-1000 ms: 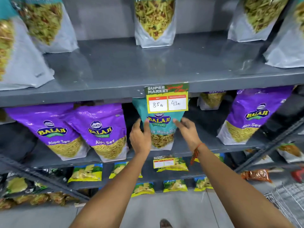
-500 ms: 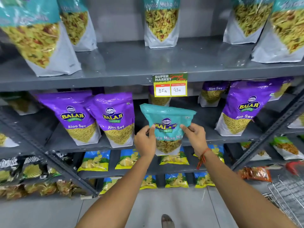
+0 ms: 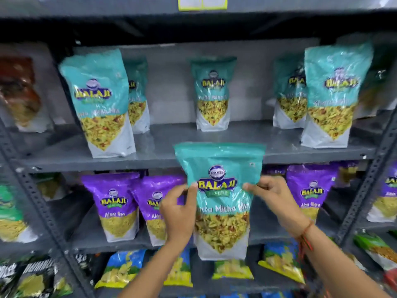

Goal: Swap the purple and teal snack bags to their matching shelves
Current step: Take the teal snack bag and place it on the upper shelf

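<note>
While both hands hold it up in front of the racking, the teal bag hangs upright and clear of any shelf, its top edge level with the lip of the upper shelf. The left hand pinches the bag's left edge and the right hand its right edge, both at about logo height; thumbs lie on the front face, and the other fingers are hidden behind the film. Each grip is closed on the bag, with no slack showing.

Handling, as a judgement: glossy film pouch, likely slick and soft, light for its bulk. Contents sit low in the clear window, so the weight hangs below the grip. Brittle snack mix inside; squeezing the belly risks crushing. Best hold is the two side seams or the flat sealed top, as now. The flat base gusset should let it stand.

Behind the bag, the lower shelf carries purple bags, more on the far right. The upper shelf, above and further back, holds other teal bags standing upright, with a bare stretch between the left one and the centre one. Shelves are grey painted metal, smooth, with perforated uprights. Yellow and blue packets sit lowest. The view is blurred at the edges.
</note>
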`<action>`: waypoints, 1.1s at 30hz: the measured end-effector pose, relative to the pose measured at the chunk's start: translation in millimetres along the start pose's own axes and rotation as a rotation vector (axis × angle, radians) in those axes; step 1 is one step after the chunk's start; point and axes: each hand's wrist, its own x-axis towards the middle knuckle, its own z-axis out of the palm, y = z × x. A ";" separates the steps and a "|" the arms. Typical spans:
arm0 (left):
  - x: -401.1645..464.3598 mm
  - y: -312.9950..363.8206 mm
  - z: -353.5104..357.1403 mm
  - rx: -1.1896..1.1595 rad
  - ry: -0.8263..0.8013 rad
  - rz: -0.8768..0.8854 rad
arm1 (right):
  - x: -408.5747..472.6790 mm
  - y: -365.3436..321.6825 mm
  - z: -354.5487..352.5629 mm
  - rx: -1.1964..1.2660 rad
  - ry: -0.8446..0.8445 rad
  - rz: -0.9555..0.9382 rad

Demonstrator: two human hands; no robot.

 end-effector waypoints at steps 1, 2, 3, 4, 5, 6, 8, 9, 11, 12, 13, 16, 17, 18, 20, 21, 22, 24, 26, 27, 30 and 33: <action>20.0 13.4 5.9 -0.032 0.011 0.035 | 13.9 -16.2 -1.9 0.050 -0.017 -0.028; 40.6 26.1 12.5 -0.057 0.024 0.069 | 27.0 -36.1 -2.5 0.088 -0.029 -0.047; 61.6 37.9 19.5 -0.077 0.037 0.091 | 44.1 -49.2 -4.3 0.102 -0.029 -0.086; 83.0 47.5 27.1 -0.094 0.048 0.101 | 58.5 -67.5 -4.1 0.096 -0.008 -0.123; 103.0 56.7 34.5 -0.112 0.057 0.108 | 75.6 -77.9 -6.5 0.090 0.006 -0.167; 122.1 65.0 41.7 -0.126 0.061 0.116 | 89.4 -89.8 -7.3 0.102 0.020 -0.196; 155.3 78.0 56.2 -0.136 0.052 0.139 | 119.1 -106.8 -7.5 0.116 0.041 -0.243; 169.8 82.7 63.3 -0.130 0.046 0.149 | 134.3 -110.5 -7.9 0.119 0.063 -0.259; 194.2 87.9 76.4 -0.110 0.032 0.157 | 161.0 -113.1 -9.7 0.115 0.094 -0.272; 204.3 87.6 82.4 -0.102 0.029 0.154 | 173.5 -112.3 -9.8 0.109 0.107 -0.259; 213.3 84.7 87.9 -0.088 0.033 0.149 | 187.9 -106.9 -10.8 0.103 0.116 -0.255; 233.0 65.3 103.6 -0.042 0.041 0.097 | 219.5 -91.1 -11.1 0.106 0.164 -0.212; 236.8 57.6 108.1 -0.033 0.040 0.074 | 227.5 -84.9 -10.4 0.101 0.173 -0.202; 239.2 51.2 111.7 -0.024 0.037 0.050 | 232.1 -80.2 -9.0 0.096 0.185 -0.189; 242.3 40.4 117.5 -0.016 0.026 0.015 | 241.5 -68.6 -7.1 0.111 0.200 -0.163; 243.0 36.0 119.8 -0.014 0.022 0.001 | 244.7 -63.4 -6.2 0.116 0.205 -0.148; 243.0 32.4 121.4 -0.015 0.020 -0.011 | 247.4 -58.6 -5.6 0.120 0.210 -0.130; 242.2 26.2 123.6 -0.032 0.020 -0.025 | 251.0 -50.6 -4.9 0.118 0.205 -0.103; 241.2 21.6 124.3 -0.043 0.021 -0.030 | 251.7 -46.5 -3.3 0.113 0.205 -0.099; 241.2 20.4 124.6 -0.049 0.017 -0.039 | 252.0 -45.8 -2.7 0.117 0.210 -0.100; 244.5 16.7 125.1 -0.076 -0.018 -0.106 | 253.0 -43.4 -2.0 0.133 0.224 -0.085; 247.7 9.4 123.1 -0.105 -0.087 -0.183 | 253.5 -38.8 -1.8 0.143 0.203 -0.048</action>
